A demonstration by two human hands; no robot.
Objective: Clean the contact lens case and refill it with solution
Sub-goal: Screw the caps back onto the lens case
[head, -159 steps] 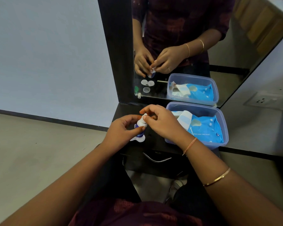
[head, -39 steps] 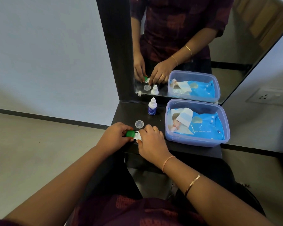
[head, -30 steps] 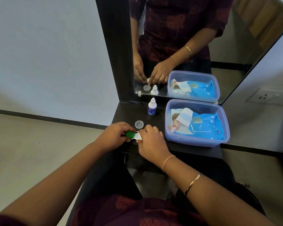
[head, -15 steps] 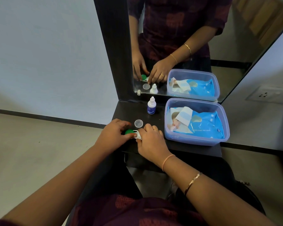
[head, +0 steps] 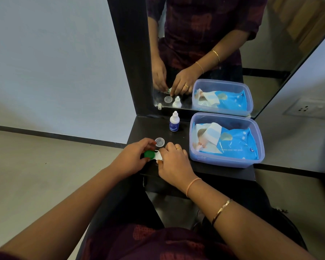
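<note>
The white contact lens case [head: 157,156] lies near the front edge of the dark shelf [head: 143,126]. My left hand [head: 132,158] grips the green cap [head: 149,154] sitting on the case's left well. My right hand [head: 174,161] pinches the white case body at its right side; that well is hidden under my fingers. A loose clear cap [head: 159,142] lies on the shelf just behind the case. The small solution bottle [head: 174,121], white with a blue label and its cap on, stands upright farther back by the mirror.
A translucent blue box [head: 257,139] holding a blue wet-wipes pack [head: 231,141] fills the shelf's right half. The mirror [head: 251,53] rises behind the shelf in a black frame. A wall socket [head: 309,109] sits to the right.
Five seconds ago both hands held the solution bottle over the case; now it stands at the back. In the last second my left hand has kept working the green cap on the case.
</note>
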